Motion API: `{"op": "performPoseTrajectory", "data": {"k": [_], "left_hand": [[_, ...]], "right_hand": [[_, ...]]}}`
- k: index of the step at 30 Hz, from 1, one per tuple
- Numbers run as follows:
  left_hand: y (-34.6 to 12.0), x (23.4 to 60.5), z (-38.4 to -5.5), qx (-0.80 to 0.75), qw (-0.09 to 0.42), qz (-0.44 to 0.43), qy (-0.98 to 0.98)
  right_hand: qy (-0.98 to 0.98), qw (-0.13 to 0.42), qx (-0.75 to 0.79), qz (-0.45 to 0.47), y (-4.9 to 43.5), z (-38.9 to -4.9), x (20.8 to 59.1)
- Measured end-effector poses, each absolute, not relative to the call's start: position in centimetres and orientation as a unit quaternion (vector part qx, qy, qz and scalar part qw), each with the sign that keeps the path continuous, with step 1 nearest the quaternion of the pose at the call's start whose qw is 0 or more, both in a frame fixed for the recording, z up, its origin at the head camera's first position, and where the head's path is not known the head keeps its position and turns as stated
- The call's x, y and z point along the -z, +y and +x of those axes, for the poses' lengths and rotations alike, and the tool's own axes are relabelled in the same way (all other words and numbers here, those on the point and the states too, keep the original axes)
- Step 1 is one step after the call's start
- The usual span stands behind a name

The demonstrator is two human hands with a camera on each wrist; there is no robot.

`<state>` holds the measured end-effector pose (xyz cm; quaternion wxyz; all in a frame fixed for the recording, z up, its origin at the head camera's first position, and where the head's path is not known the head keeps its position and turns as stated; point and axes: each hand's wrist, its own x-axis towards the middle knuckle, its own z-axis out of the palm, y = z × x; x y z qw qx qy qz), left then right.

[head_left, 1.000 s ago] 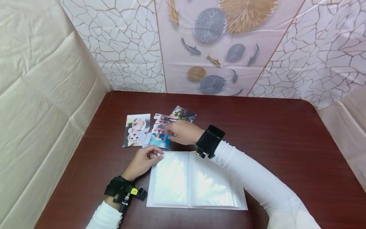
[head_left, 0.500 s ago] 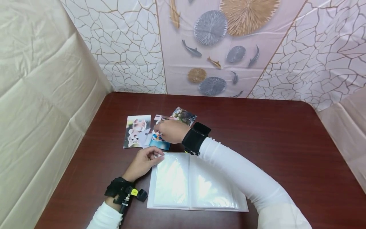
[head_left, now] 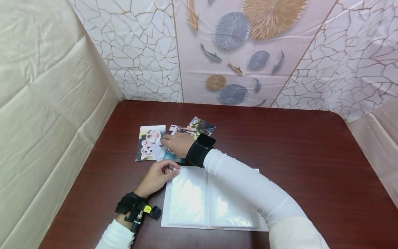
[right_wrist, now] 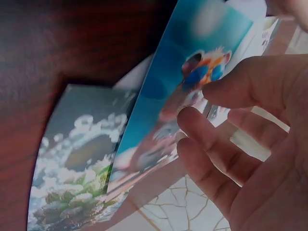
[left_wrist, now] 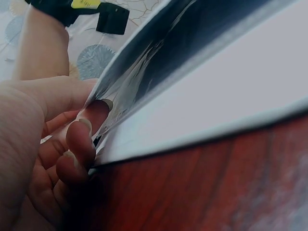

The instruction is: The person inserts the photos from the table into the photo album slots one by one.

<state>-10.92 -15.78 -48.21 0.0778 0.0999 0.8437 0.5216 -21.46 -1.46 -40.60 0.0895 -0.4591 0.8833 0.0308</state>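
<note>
The blue photo (right_wrist: 163, 96) lies left of centre on the worktop (head_left: 295, 145), overlapping the plant photo (head_left: 200, 127) towards the far right and close by the kitten photo (head_left: 147, 141) on its left. The right grip (head_left: 177, 142) is over it, thumb and fingers loosely bent with a narrow gap and no print visibly pinched; whether the fingertips touch paper I cannot tell. Because the edges overlap, a pull on one print might drag its neighbour or lift two together, and a fingertip pressed on a picture face could smudge it. On the near side, the album (head_left: 186, 197) is spread open, its far left corner pinched in the left grip (head_left: 157, 178). The clear film (left_wrist: 144, 72) looks puckered there, so a hard tug could crease or split it. The right sleeve (head_left: 248, 186) crosses over the right page; were that arm to sag, the cloth might catch the page or push the album askew.
</note>
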Motion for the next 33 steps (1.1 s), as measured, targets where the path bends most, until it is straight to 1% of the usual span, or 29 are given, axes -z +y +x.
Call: {"op": "performPoseTrajectory", "data": {"k": [4,6,10,14,20,26,33], "left_hand": [[-15.8,48.3,-11.1,-0.520,0.082,0.093,0.845],[-15.8,48.3,-11.1,-0.520,0.085,0.093,0.845],[-15.7,48.3,-11.1,-0.520,0.086,0.094,0.845],[-15.8,48.4,-11.1,-0.524,0.082,0.098,0.842],[-15.9,48.6,-11.3,-0.533,0.085,0.102,0.836],[-16.0,48.7,-11.2,-0.530,0.087,0.098,0.838],[-16.2,48.9,-11.4,-0.532,0.072,0.107,0.837]], "right_hand": [[0.893,0.098,-0.036,-0.438,-1.7,-22.5,40.8],[0.900,0.114,-0.029,-0.420,-1.7,-23.1,40.8],[0.916,0.163,0.014,-0.365,-1.2,-24.3,41.0],[0.930,0.187,0.032,-0.314,-0.8,-25.4,41.3],[0.948,0.191,0.062,-0.247,-0.1,-26.4,41.8],[0.951,0.196,0.085,-0.225,0.3,-27.0,42.0],[0.956,0.165,0.111,-0.217,0.6,-27.6,42.5]]}}
